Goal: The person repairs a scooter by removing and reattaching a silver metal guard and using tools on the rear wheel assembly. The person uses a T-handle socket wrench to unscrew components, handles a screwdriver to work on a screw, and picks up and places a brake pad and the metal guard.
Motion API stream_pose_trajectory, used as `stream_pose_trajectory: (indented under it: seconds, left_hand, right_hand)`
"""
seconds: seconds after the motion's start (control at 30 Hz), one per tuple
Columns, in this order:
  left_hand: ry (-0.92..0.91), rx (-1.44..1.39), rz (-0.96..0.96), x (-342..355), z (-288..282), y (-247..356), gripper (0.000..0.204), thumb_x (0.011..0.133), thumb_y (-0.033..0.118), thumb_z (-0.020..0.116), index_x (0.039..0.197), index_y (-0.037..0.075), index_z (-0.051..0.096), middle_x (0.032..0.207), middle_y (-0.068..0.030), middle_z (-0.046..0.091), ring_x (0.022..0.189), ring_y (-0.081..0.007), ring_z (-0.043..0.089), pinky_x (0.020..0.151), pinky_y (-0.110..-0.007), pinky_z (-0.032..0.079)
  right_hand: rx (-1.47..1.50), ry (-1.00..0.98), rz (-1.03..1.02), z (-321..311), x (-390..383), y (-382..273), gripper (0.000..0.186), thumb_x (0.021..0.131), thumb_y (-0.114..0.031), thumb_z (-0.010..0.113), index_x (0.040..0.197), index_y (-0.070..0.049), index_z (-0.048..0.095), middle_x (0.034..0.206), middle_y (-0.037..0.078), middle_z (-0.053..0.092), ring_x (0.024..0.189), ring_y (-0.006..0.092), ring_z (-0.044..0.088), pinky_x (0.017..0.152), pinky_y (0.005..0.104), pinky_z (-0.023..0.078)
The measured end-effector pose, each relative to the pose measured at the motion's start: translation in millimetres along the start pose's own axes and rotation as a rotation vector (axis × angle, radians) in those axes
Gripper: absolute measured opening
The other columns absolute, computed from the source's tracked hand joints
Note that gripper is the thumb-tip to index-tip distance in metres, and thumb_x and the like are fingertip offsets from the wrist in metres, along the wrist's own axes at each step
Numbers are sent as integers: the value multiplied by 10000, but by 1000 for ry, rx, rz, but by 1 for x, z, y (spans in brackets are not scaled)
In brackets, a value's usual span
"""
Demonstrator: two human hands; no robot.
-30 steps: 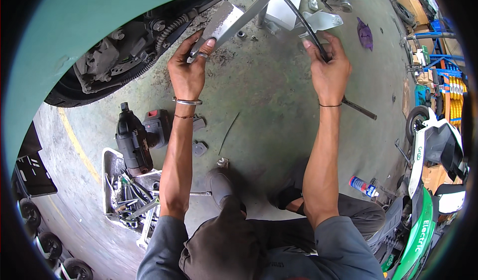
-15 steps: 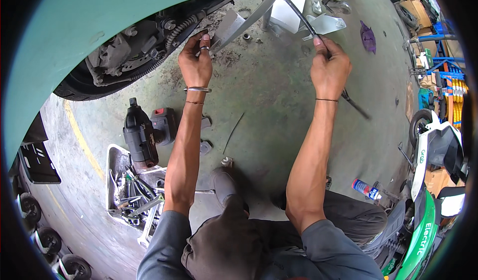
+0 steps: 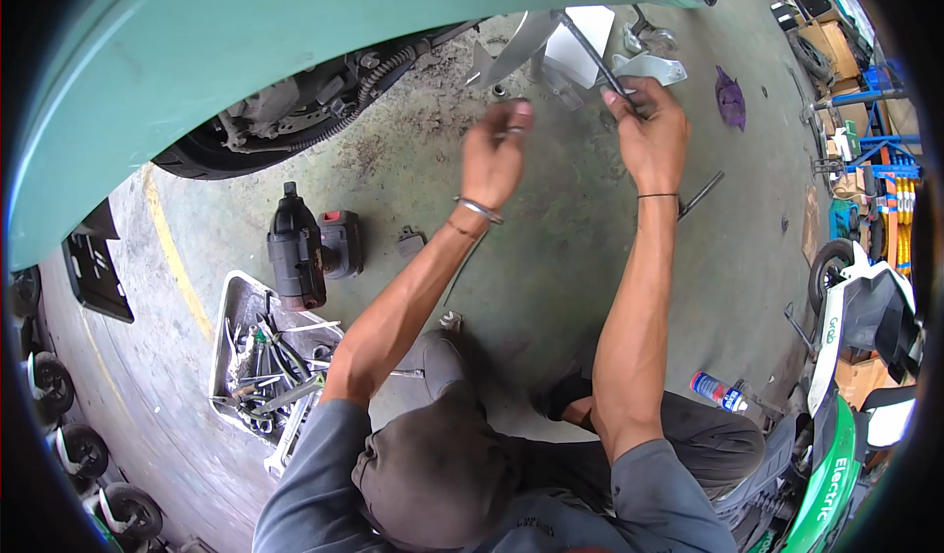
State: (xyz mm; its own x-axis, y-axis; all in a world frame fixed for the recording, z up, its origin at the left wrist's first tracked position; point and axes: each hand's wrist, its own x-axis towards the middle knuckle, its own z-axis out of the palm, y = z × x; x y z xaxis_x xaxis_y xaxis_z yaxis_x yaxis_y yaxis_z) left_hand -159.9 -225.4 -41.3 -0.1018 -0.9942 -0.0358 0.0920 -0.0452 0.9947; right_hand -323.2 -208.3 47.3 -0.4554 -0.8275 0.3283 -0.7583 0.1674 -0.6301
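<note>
My right hand [image 3: 653, 140] is closed round the dark shaft of a T-handle wrench [image 3: 587, 50]. Its crossbar [image 3: 700, 197] shows beyond my wrist, and the far end reaches up to a grey metal arm [image 3: 521, 50] under the pale green vehicle body [image 3: 324, 22]. My left hand [image 3: 495, 155] hovers over the floor to the left of the wrench, apart from it. Motion blurs its curled fingers, so whether anything is in them cannot be made out. A small metal nut or socket [image 3: 499, 90] lies on the floor just beyond it.
A wheel [image 3: 197, 158] sits under the body at left. On the floor stand a black cordless impact wrench [image 3: 295, 258] and a metal tray [image 3: 218, 376] of hand tools. A spray can [image 3: 718, 392], a purple cloth [image 3: 730, 99] and a white-green scooter [image 3: 836, 435] are at right.
My left hand has left the plate by the grey arm and moved right and nearer to me. The wrench's crossbar has turned to another angle. My view has shifted slightly.
</note>
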Motion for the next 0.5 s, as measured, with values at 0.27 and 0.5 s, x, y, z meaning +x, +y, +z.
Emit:
stream_pose_trajectory:
  seconds: [0.27,0.5]
  left_hand:
    - [-341,-665,-343,64,64,52,336,934,148,461,1188,-47,559,1023,-150,651,898,-242,631,806,-371,522]
    - [-217,-479,-346,58,63,78,262,939,124,540,1109,-73,567,1005,-164,655,896,-252,655,745,-360,544]
  right_hand:
    - [127,-136,115,-12,14,-12,342,772,-51,749,1032,29,542,762,105,662,591,143,621,504,296,464]
    - [287,-475,38,-54,20,-10,393,852,-165,709,1158,32,561,910,108,665,779,132,625,682,273,473]
